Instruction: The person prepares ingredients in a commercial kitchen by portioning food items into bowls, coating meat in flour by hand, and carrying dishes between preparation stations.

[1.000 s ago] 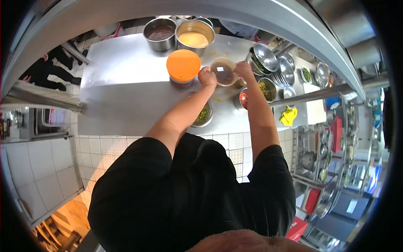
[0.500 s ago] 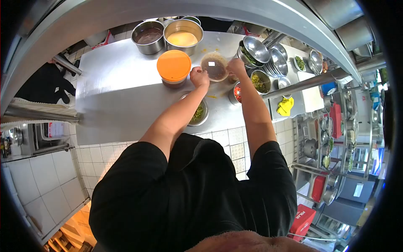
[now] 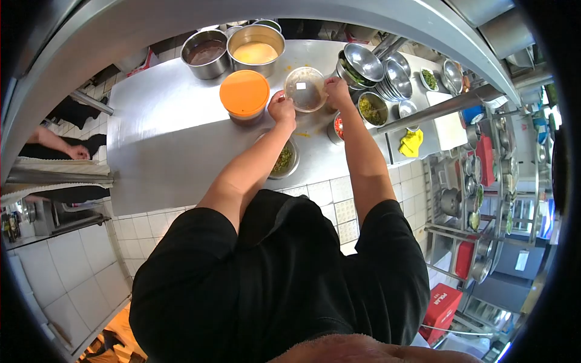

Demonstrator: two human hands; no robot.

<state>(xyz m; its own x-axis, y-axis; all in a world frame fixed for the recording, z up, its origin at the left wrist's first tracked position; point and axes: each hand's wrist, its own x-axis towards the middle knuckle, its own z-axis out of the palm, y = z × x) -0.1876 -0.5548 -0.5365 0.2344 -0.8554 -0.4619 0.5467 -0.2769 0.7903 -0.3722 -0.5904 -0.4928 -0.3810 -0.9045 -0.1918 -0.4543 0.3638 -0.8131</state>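
A round clear-lidded container (image 3: 304, 91) with a small white label stands over the steel table (image 3: 163, 145). My left hand (image 3: 282, 109) grips its left edge with closed fingers, and my right hand (image 3: 336, 92) pinches the right edge. Just left of my left hand is a tub with an orange lid (image 3: 244, 93). Below my hands sits a steel bowl of chopped greens (image 3: 283, 158), partly behind my left forearm. A pot of red pieces (image 3: 336, 128) and a bowl of yellow-green food (image 3: 372, 109) are beside my right forearm.
Two steel pots, one with dark liquid (image 3: 206, 53) and one with yellow liquid (image 3: 255, 49), stand at the back. Stacked steel bowls (image 3: 394, 80), a metal rail (image 3: 445, 109) and a yellow cloth (image 3: 411, 143) are on the right. Another person's hand (image 3: 78, 152) shows at far left.
The view has shifted, so the table items appear further left. Both hands remain at the container, whose dark look has turned paler. Another person's forearm and hand have come into view at left.
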